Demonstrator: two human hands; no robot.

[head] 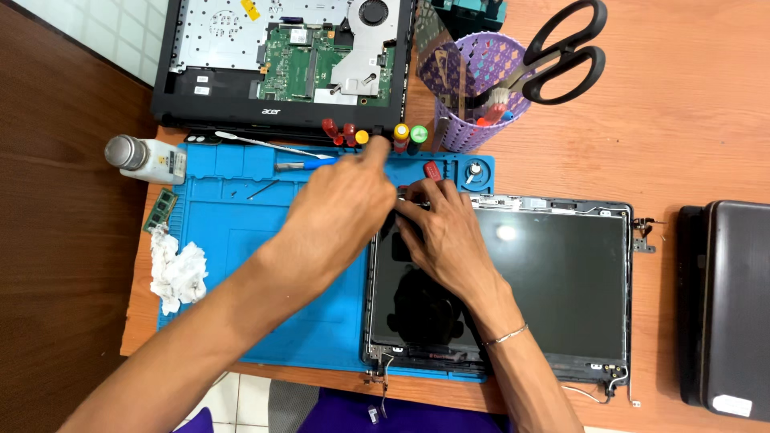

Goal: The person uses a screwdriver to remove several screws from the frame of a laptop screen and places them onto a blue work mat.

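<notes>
The laptop screen panel (545,281) lies flat on the blue mat (241,240) on the bench (682,128), its frame already off. The left hand (341,210) pinches a small dark tool at its top edge. The right hand (445,232) presses flat on it, fingers spread.

The mat (241,232) is bright blue on an orange-brown wooden table (690,120); the screen (553,281) is glossy black in a dark frame, and the case (726,305) to the right is dark grey-brown. The open laptop (281,56) shows a green board inside a black shell with silver-grey plating; the basket (473,80) is purple with a punched hole pattern and holds black-handled scissors (565,52). The caps (373,135) at the mat's top edge are red, yellow and green; the tissue (178,273) is white, and the bottle (144,156) is white with a silver top.
</notes>
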